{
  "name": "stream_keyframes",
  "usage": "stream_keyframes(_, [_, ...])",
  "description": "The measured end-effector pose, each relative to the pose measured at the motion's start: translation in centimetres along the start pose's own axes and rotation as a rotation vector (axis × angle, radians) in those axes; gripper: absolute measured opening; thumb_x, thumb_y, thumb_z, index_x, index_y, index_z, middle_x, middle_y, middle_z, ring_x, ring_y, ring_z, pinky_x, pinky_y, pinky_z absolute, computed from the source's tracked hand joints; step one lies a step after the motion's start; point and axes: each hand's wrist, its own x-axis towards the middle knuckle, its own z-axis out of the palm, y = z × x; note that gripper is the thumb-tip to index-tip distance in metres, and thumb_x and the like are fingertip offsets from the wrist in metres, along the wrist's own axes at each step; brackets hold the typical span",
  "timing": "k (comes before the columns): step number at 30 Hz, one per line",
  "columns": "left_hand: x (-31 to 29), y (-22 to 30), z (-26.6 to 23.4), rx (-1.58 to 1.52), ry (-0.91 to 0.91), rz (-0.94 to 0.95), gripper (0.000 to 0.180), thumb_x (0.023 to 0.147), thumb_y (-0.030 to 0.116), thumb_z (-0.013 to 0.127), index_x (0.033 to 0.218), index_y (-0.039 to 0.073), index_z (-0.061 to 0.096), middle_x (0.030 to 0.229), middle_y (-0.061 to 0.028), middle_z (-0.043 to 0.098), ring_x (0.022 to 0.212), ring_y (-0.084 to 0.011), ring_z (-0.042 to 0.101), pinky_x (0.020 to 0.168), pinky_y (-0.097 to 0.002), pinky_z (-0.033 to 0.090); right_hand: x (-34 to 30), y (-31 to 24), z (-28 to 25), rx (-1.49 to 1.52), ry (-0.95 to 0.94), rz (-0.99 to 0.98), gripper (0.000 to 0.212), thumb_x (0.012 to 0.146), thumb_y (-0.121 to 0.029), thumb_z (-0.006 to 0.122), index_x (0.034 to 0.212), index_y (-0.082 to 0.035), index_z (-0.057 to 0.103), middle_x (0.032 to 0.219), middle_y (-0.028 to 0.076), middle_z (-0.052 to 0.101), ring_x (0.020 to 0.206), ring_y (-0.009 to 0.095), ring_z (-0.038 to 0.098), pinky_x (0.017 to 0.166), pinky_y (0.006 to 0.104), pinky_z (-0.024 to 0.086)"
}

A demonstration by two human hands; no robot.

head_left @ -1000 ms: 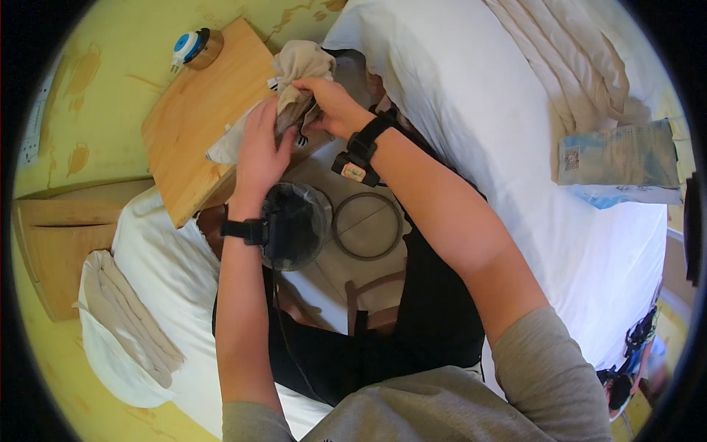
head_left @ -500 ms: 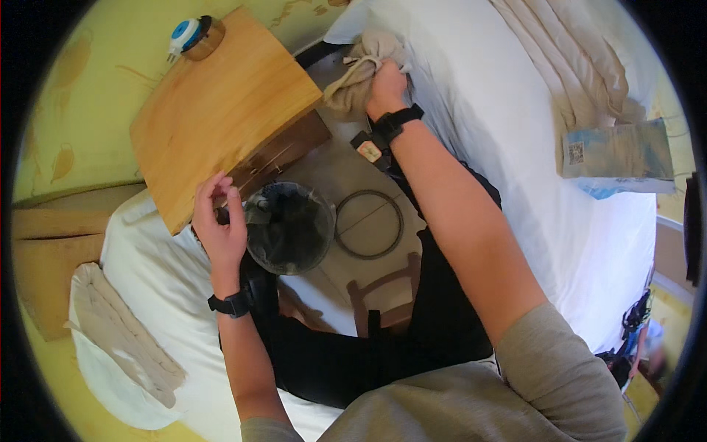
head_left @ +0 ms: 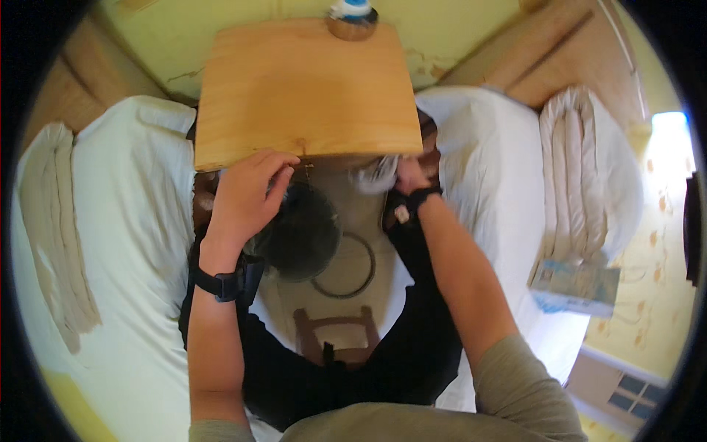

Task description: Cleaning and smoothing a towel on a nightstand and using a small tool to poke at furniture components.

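My right hand (head_left: 414, 177), blurred by motion, is closed on a whitish crumpled thing (head_left: 374, 177) below the front edge of a wooden nightstand (head_left: 309, 96). The blur hides what kind of thing it is. Over at the nightstand's front left edge, my left hand (head_left: 249, 197) is open, thumb apart from the fingers, and holds nothing. Just below that hand, a round bin with a dark inside (head_left: 298, 236) stands on the floor, partly covered by my hand. A thin dark ring (head_left: 372, 267) lies beside the bin.
White-sheeted beds flank me on the left (head_left: 140, 221) and right (head_left: 493, 214), each with a folded beige quilt. A brown container with a blue-and-white item (head_left: 352, 20) sits at the nightstand's back. A package (head_left: 578, 283) lies on the right bed. A wooden chair part (head_left: 335, 324) shows between my legs.
My view has swung to the right. My right hand was gripping a beige cloth bundle beside the bed; now it is below the nightstand edge with a whitish thing, and the bundle is out of sight.
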Motion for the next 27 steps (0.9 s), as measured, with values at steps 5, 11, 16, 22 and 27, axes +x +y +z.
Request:
stream_keyframes(5, [-1.7,-1.7,-1.8,0.090,0.016,-0.015,0.015,0.098,0.011,0.066,0.109,0.003,0.071,0.100,-0.0156,0.073,0.095,-0.0377,0.069,0.081,-0.0437,0.054,-5.1,-2.9,3.1,0.237,-0.001,0.609,0.031,0.107,-0.023,0.052,0.133,-0.008,0.061,0.127,0.014,0.070,0.115,0.030,0.068,0.098,0.0474,0.055])
stream_keyframes(11, [-3.0,-2.4,-2.1,0.075,0.007,-0.041,0.018,0.098,0.016,0.065,0.109,0.003,0.070,0.102,-0.0162,0.074,0.094,-0.0372,0.069,0.082,-0.0442,0.054,-3.5,-23.9,7.1,0.891,-0.018,0.927,0.035,0.114,-0.035,0.043,0.131,-0.011,0.063,0.127,0.007,0.072,0.116,0.025,0.071,0.102,0.0437,0.059])
stream_keyframes(16, [-2.0,-2.7,0.3,0.016,-0.548,-0.358,0.036,0.099,0.028,0.069,0.123,0.002,0.066,0.110,-0.0175,0.075,0.097,-0.0365,0.071,0.084,-0.0445,0.055,-3.4,-23.1,5.4,1.454,-0.087,0.845,0.031,0.113,-0.028,0.045,0.128,-0.009,0.064,0.124,0.009,0.073,0.115,0.026,0.071,0.103,0.0436,0.059])
stream_keyframes(22, [-3.1,-1.1,4.2,-0.017,-0.707,-0.425,0.102,0.093,0.050,0.076,0.160,-0.002,0.021,0.129,-0.0342,0.066,0.116,-0.0465,0.067,0.103,-0.0455,0.053,-3.4,-30.6,13.0,1.274,0.178,1.004,0.033,0.114,-0.020,0.036,0.136,-0.005,0.055,0.134,0.013,0.064,0.123,0.026,0.064,0.107,0.0464,0.056])
stream_keyframes(27, [-4.1,-0.7,8.1,-0.293,-0.196,-0.504,0.112,0.091,0.054,0.078,0.157,-0.010,0.014,0.151,-0.0382,0.045,0.140,-0.0390,0.054,0.116,-0.0408,0.042,-5.3,-32.3,14.6,0.995,-0.176,0.838,0.035,0.112,-0.020,0.045,0.144,-0.005,0.052,0.138,0.012,0.063,0.125,0.026,0.064,0.105,0.0425,0.055])
